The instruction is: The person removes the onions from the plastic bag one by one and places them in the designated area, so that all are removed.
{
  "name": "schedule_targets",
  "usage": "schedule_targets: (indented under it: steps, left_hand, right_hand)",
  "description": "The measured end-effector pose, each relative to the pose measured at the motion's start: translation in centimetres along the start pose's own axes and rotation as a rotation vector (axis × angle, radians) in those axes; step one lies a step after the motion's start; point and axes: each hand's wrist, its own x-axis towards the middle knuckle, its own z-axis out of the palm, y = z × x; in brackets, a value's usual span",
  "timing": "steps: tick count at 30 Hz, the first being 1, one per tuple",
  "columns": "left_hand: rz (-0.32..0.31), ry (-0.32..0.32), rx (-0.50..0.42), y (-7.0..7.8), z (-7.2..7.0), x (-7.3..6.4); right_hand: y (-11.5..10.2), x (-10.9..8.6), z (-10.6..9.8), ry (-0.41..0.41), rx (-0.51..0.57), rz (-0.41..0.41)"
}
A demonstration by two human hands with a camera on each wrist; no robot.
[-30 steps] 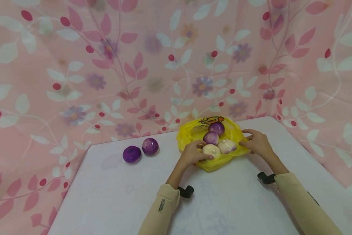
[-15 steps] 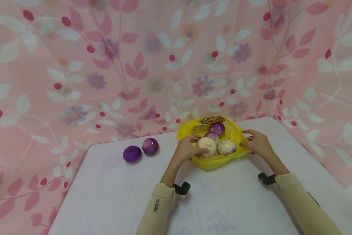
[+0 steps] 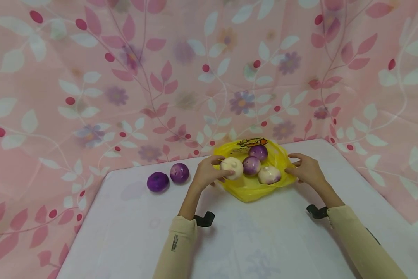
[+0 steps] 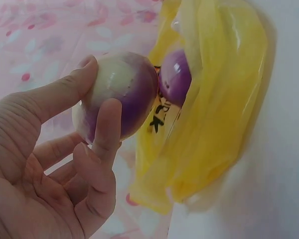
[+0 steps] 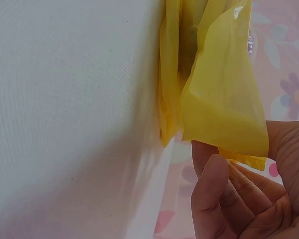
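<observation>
My left hand (image 3: 205, 173) grips a purple-and-white turnip (image 3: 232, 166) between thumb and fingers, over the left rim of a yellow plastic bag (image 3: 246, 193). In the left wrist view the held turnip (image 4: 123, 92) shows a pale top and purple side. On the bag's right side, my right hand (image 3: 308, 170) pinches its edge, with the yellow film (image 5: 229, 109) between thumb and fingers in the right wrist view. Inside the spread bag lie two purple turnips (image 3: 252, 166) and a paler turnip (image 3: 269, 175).
Left of the bag, a dark purple turnip (image 3: 158, 182) and a mottled purple turnip (image 3: 179, 173) sit side by side on the white-covered table (image 3: 125, 232). A pink floral cloth (image 3: 181, 77) hangs behind the table.
The left hand has lifted the pale-bottomed turnip from among the others in the bag and carried it left to the bag's rim. The right hand keeps its place at the bag's edge.
</observation>
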Motion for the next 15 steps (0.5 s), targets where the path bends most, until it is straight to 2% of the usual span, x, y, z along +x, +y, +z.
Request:
schedule_targets:
  steps: [10, 15]
  left_hand:
    - [0.025, 0.074, -0.046, -0.8, -3.7, -0.4]
    - [0.008, 0.107, -0.073, -1.0, -5.5, -0.9]
  right_hand:
    - [0.2, -0.1, -0.1, 0.007, 0.008, -0.004]
    - [0.2, 0.0, -0.1, 0.008, 0.007, -0.003]
